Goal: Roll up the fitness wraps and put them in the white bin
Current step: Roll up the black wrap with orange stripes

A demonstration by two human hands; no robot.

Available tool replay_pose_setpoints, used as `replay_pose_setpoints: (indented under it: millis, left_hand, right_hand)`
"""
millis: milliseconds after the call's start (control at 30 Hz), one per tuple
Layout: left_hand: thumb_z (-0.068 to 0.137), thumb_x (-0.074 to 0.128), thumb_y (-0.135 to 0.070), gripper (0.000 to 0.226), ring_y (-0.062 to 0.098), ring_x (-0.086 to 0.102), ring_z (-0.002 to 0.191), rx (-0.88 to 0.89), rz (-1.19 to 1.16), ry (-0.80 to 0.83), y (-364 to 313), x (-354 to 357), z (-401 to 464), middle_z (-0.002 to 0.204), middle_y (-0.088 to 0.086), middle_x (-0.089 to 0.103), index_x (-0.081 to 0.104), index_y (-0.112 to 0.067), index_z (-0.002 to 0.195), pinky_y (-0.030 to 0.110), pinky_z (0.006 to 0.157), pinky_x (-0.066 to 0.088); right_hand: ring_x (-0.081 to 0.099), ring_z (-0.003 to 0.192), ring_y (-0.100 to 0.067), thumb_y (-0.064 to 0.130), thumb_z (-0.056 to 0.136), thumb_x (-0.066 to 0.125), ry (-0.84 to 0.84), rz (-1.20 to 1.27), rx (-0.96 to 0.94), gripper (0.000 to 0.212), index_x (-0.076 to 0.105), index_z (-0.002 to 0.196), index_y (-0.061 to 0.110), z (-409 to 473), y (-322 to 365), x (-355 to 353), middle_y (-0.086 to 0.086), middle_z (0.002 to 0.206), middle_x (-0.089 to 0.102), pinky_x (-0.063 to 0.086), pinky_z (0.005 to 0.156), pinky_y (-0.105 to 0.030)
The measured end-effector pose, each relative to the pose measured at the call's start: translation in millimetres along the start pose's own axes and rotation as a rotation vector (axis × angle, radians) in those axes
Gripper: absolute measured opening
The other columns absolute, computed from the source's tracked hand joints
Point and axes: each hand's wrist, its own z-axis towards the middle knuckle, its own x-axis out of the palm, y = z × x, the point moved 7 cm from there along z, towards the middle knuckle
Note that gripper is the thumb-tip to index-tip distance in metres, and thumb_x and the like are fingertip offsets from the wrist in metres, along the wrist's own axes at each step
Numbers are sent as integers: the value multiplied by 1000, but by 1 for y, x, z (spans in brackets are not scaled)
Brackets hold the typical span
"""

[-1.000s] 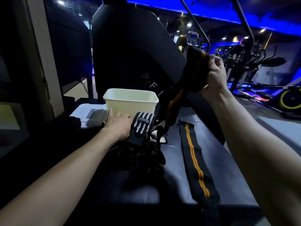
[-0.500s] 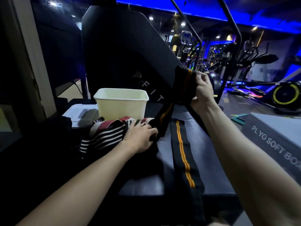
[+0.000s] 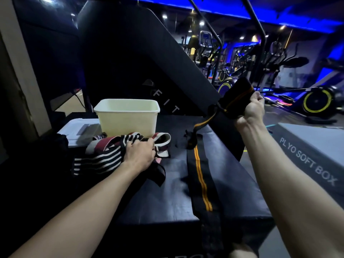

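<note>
A black wrap with orange stripes lies lengthwise down the dark padded box. Its far end is rolled up and held in the air by my right hand, to the right of the bin. The white bin stands at the back of the box, open and seemingly with nothing in it. Just in front of it lies a heap of black-and-white and maroon striped wraps. My left hand rests on that heap with its fingers closed on the fabric.
The dark padded box is the work surface; its front edge drops off near me. A white lidded case sits left of the bin. A grey soft plyo box stands to the right. A tall black pad leans behind; gym machines fill the background.
My right hand has carried the rolled end rightward and lower, pulling the wrap's tail taut. My left hand has shifted from beside the bin onto the striped heap, which it has dragged into view.
</note>
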Motion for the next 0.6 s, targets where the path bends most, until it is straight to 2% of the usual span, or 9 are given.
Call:
replay_pose_setpoints:
  millis: [67, 133, 200, 267, 333, 400, 433, 500, 600]
  left_hand:
    - [97, 50, -32, 22, 34, 58, 118, -38, -64, 37, -1, -2, 3, 117, 10, 70, 56, -23, 116, 45, 102, 39]
    - [92, 57, -36, 24, 32, 54, 123, 9, -67, 110, -5, -3, 6, 123, 3, 67, 57, -27, 115, 46, 105, 39]
    - [85, 66, -44, 34, 31, 50, 127, 76, -71, 171, -12, -8, 6, 129, -1, 60, 60, -30, 116, 48, 112, 34]
    - [84, 68, -50, 38, 28, 51, 126, 139, -174, 94, -24, -25, 6, 128, -4, 56, 61, -30, 116, 46, 113, 34]
    - [88, 70, -47, 38, 20, 59, 117, 191, -493, -74, -36, -54, 5, 124, -6, 60, 62, -26, 119, 37, 104, 43]
    - [89, 74, -45, 46, 10, 60, 116, 227, -873, -78, -51, -76, 3, 126, -9, 62, 60, -24, 127, 31, 101, 48]
    - [88, 76, -46, 52, 8, 60, 119, 258, -1020, -29, -60, -84, 2, 129, -9, 62, 57, -25, 131, 29, 102, 49]
    - [86, 78, -44, 55, 8, 62, 120, 289, -1220, 73, -75, -92, 2, 131, -6, 63, 53, -27, 132, 25, 101, 50]
    - [93, 73, -21, 42, 0, 66, 106, 301, -1382, 125, -86, -100, -4, 118, -5, 67, 54, -21, 130, 13, 88, 51]
  right_hand:
    - [69, 61, -13, 25, 111, 41, 37, 4, 20, 15, 48, 99, 21, 0, 5, -3, -2, 90, 64, 60, 52, -37]
    - [73, 73, -20, 27, 111, 42, 129, -3, 66, 13, 53, 107, 21, -3, 5, 2, -7, 99, 69, 62, 59, -43]
    - [76, 81, -23, 33, 110, 42, 196, -91, 146, 24, 58, 120, 18, -9, 2, 8, -9, 106, 73, 63, 64, -44]
    - [74, 68, -18, 37, 110, 42, 268, -176, 242, 31, 64, 105, 16, -17, -2, 14, -4, 84, 74, 62, 62, -35]
    - [58, 45, -12, 40, 109, 44, 342, -248, 344, 39, 63, 83, 18, -29, -4, 23, 2, 61, 60, 48, 51, -23]
    - [47, 31, -6, 35, 111, 40, 401, -285, 410, 43, 58, 76, 17, -44, -3, 32, 6, 46, 53, 38, 37, -18]
    - [50, 31, -5, 32, 111, 39, 434, -287, 429, 43, 58, 76, 17, -53, -2, 38, 7, 45, 56, 40, 35, -17]
    - [62, 41, -7, 28, 110, 40, 512, -271, 459, 49, 66, 71, 14, -67, -3, 49, 4, 52, 65, 51, 43, -21]
    - [68, 49, -12, 27, 109, 44, 561, -279, 511, 53, 72, 67, 11, -81, -10, 58, -1, 59, 70, 55, 45, -27]
